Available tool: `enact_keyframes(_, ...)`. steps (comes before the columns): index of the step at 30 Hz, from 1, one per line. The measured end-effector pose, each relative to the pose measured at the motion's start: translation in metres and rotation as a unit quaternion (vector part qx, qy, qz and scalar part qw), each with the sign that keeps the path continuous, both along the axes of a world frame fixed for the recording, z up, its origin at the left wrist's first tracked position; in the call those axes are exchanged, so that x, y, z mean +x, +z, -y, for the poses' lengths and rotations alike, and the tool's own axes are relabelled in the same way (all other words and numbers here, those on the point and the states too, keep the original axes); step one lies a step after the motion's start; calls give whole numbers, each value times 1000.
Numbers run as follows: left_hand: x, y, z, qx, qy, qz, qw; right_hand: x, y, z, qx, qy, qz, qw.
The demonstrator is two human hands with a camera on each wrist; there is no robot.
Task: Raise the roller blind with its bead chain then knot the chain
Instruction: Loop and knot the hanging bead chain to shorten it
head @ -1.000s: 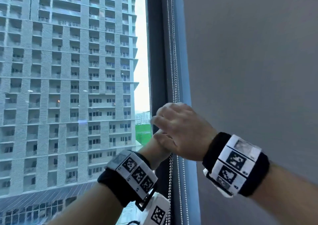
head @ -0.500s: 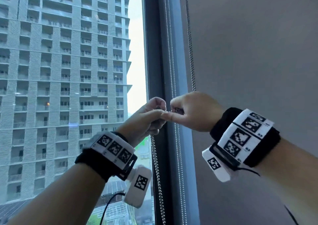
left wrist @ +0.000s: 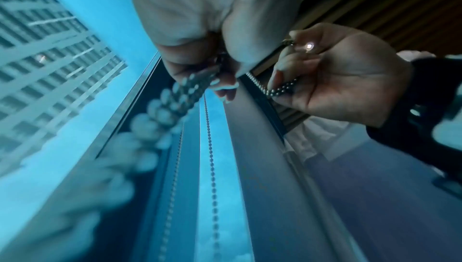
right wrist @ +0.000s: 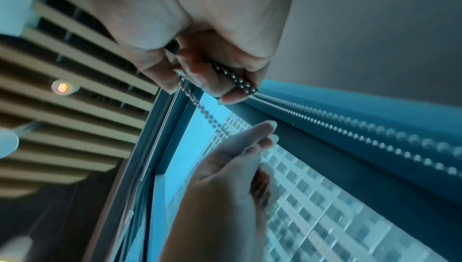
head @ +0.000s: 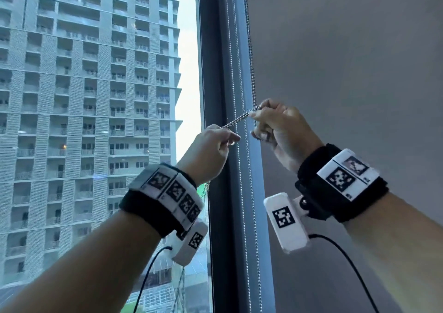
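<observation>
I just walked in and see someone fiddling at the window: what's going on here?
A person stands at a tall window and works on a blind's bead chain. The left hand and the right hand each pinch the chain, with a short stretch pulled taut between them. More chain runs up from the right hand's grip. Other strands hang along the window frame. No finished knot shows yet.

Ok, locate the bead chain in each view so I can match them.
Head: bead chain stretched between left hand and right hand, centre.
Left wrist: chain in the right hand, right of centre.
Right wrist: chain, upper centre.
Shared landmark: window frame.
</observation>
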State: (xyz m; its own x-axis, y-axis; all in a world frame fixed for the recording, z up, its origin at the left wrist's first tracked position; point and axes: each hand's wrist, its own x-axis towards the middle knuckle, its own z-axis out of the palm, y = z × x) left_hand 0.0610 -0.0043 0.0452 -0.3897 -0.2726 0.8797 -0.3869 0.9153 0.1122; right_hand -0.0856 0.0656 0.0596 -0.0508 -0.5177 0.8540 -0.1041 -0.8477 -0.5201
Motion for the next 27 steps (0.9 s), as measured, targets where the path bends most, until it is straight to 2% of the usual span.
enact_keyframes(2, -9, 4, -3, 143, -88, -32, 985, 4, 1, -1, 12, 94, 66, 993)
enact_keyframes(4, -15, 10, -12, 294, -233, -74, 924, 6, 4, -1, 34, 174, 126, 976)
enact_keyframes(5, -18, 13, -15, 336, -295, -96, 889, 7, 4, -1, 46, 199, 150, 967)
enact_keyframes(6, -22, 16, -16, 352, -337, -112, 866, 6, 5, -2, 55, 215, 169, 960)
enact_keyframes(8, -29, 18, -16, 349, -362, -132, 854, 7, 4, -1, 64, 231, 204, 949)
enact_keyframes(11, -35, 14, -15, 331, -334, -161, 868, 8, 3, 1, 58, 227, 264, 936)
enact_keyframes(14, -35, 13, -14, 339, -315, -184, 867, 4, 3, 2, 22, 122, 260, 958)
enact_keyframes(16, -34, 13, -14, 358, -323, -197, 854, -2, 0, 6, -8, -26, 179, 984)
enact_keyframes(17, -33, 13, -15, 367, -329, -199, 847, -5, -2, 9, -31, -119, 126, 984)
enact_keyframes(19, -32, 12, -16, 380, -348, -175, 839, -10, -4, 18, -73, -287, 30, 955)
enact_keyframes(21, -32, 11, -18, 397, -384, -128, 824, -11, -4, 24, -72, -351, -44, 933)
enact_keyframes(23, -30, 10, -22, 423, -420, -84, 798, -9, -3, 28, -25, -309, -71, 948)
enact_keyframes(24, -29, 9, -24, 437, -434, -63, 785, -8, -2, 26, 14, -251, -65, 966)
enact_keyframes(26, -28, 6, -25, 455, -448, -13, 770, -5, -2, 18, 103, -74, -44, 991)
enact_keyframes(27, -27, 3, -25, 458, -447, 14, 769, -4, -2, 11, 142, 10, -40, 989)
